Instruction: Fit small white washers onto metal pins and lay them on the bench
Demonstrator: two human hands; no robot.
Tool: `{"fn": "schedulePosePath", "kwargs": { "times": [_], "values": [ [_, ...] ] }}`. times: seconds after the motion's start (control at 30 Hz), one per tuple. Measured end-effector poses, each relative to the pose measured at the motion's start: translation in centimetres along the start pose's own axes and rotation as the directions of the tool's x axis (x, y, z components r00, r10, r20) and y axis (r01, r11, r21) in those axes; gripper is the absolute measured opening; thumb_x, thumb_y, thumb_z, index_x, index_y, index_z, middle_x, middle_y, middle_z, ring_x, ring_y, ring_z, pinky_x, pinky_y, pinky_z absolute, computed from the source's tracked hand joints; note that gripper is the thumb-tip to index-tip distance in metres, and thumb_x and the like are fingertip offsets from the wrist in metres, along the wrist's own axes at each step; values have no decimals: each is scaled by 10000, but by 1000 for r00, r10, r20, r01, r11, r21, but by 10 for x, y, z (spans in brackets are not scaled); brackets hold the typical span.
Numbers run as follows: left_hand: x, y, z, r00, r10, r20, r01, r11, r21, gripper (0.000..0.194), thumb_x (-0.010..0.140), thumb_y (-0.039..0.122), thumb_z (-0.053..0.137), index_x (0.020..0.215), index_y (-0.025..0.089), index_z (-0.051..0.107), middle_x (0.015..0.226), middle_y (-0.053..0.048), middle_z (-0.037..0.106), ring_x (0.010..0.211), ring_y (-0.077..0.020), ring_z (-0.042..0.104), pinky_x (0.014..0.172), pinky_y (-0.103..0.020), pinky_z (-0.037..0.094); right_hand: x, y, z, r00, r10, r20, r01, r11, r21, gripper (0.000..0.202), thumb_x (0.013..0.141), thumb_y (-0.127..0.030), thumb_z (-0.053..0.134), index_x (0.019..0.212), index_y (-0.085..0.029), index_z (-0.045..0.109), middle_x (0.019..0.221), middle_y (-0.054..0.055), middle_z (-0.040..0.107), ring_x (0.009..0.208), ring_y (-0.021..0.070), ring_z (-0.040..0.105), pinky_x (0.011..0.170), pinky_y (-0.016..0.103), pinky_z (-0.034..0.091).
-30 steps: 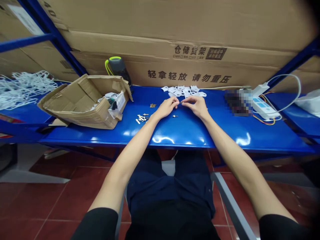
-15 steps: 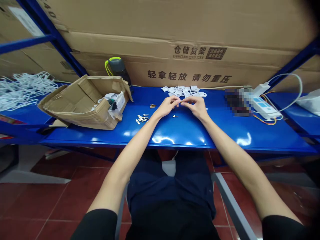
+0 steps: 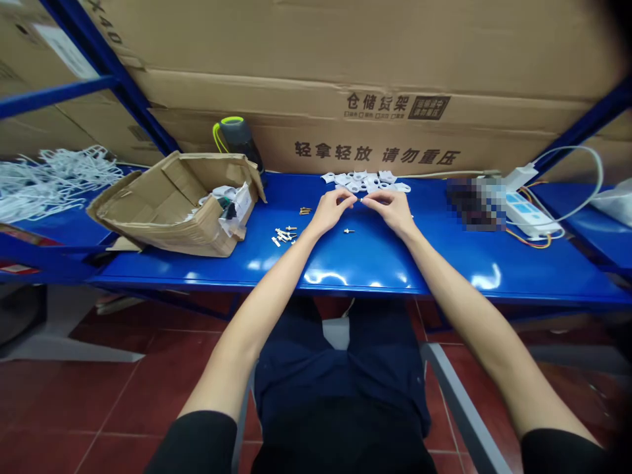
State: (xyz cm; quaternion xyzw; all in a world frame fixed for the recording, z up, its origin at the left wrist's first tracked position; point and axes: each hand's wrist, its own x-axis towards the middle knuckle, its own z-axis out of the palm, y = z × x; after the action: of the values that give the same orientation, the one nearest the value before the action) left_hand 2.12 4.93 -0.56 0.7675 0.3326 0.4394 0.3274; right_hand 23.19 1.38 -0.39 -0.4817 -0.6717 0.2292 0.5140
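Note:
Above the blue tabletop [image 3: 370, 253], my left hand [image 3: 334, 209] and my right hand [image 3: 392, 209] meet fingertip to fingertip. Both are closed in a pinch on a tiny metal pin-like part [image 3: 361, 199], whose exact kind is too small to make out. Just below them lies a single metal pin-like piece [image 3: 349, 231]. Left of my left forearm is a loose pile of similar pale metal pieces [image 3: 284, 236], with a few brass-coloured pieces [image 3: 305, 210] behind it. White plastic pieces with round holes [image 3: 363, 180] are heaped beyond my fingers.
An open cardboard box [image 3: 162, 227] with scraps inside stands at left, a dark bottle [image 3: 241, 139] behind it. White wire hooks [image 3: 59, 178] are heaped far left. At right are a power strip [image 3: 530, 214] with cables and a blurred dark object [image 3: 476, 205].
My fingertips have drawn slightly apart, and the small part between them shows more. The whole view has shifted a little; the things on the table have stayed put.

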Motion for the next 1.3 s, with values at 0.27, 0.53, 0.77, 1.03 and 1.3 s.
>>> {"fn": "schedulePosePath", "kwargs": {
  "times": [0.27,0.53,0.77,1.03,1.3],
  "values": [
    [-4,6,-1,999,-14,31,12,998,65,237,1004,325,643,871,157,743,866,-41,790,846,-184,708,858,-284,505,-3,3,3,999,24,35,-25,1000,19,304,829,-514,818,870,-213,829,930,66,824,919,274,760,927,422,596],
    [-4,-3,2,996,-5,93,-7,993,118,229,989,321,635,900,175,787,865,-31,797,832,-190,710,846,-291,500,-5,-2,6,992,56,110,-56,998,-7,312,858,-507,785,905,-201,828,941,75,827,905,262,755,941,415,591],
    [-4,2,0,998,-61,33,58,995,79,229,989,320,643,890,162,776,874,-46,805,869,-204,731,882,-297,523,-2,0,6,996,66,58,-65,998,-9,317,827,-507,801,926,-207,827,1010,79,836,979,278,758,982,426,577],
    [-4,3,-1,997,-53,55,48,995,82,227,977,326,667,869,165,786,854,-41,808,836,-195,726,857,-291,520,-5,-7,5,992,81,96,-79,997,-26,309,843,-514,786,888,-212,831,962,79,833,941,276,754,950,410,578],
    [-6,3,-10,988,-9,157,-36,959,280,206,1001,309,656,954,206,828,918,-42,819,896,-213,727,870,-303,495,-6,-9,2,981,61,187,-29,985,-169,236,871,-454,761,883,-234,846,938,56,839,904,267,752,922,400,565]
  ]
}}
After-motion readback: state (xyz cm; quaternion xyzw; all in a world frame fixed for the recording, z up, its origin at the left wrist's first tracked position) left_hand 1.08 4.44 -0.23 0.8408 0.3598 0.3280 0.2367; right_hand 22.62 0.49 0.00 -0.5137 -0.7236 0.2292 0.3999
